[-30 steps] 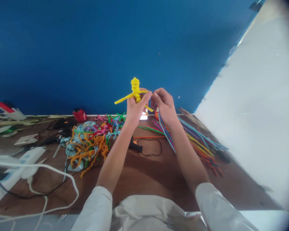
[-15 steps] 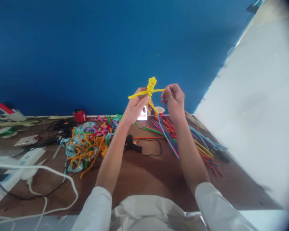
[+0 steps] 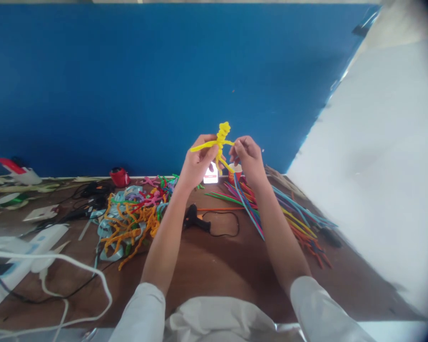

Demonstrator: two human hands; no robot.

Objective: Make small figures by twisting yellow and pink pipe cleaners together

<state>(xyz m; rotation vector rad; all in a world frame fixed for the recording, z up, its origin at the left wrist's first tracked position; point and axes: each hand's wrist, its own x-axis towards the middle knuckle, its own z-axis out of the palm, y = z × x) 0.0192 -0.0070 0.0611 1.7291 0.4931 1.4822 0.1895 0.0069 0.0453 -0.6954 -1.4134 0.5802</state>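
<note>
A yellow pipe-cleaner figure [image 3: 222, 135] is held up above the table, with a coiled upper part, two arms out to the sides and legs hanging below. My left hand [image 3: 200, 161] is closed around its middle, thumb pressed at the front. The fingertips of my right hand [image 3: 247, 154] pinch the end of the figure's right-side arm, hiding its tip. Behind and below the hands are a lit phone screen [image 3: 210, 175] and a red paper cup [image 3: 231, 176], both partly covered.
Loose colored pipe cleaners [image 3: 299, 218] lie on the right of the brown table [image 3: 214, 275]. A heap of twisted orange pieces [image 3: 131, 230] is on the left. A black glue gun [image 3: 196, 219] with its cord lies mid-table; a white power strip [image 3: 24, 266] and cables are at far left.
My right hand has come closer to the figure's body, and less of the right-side arm shows. The head view has tilted up slightly. My left hand keeps its hold.
</note>
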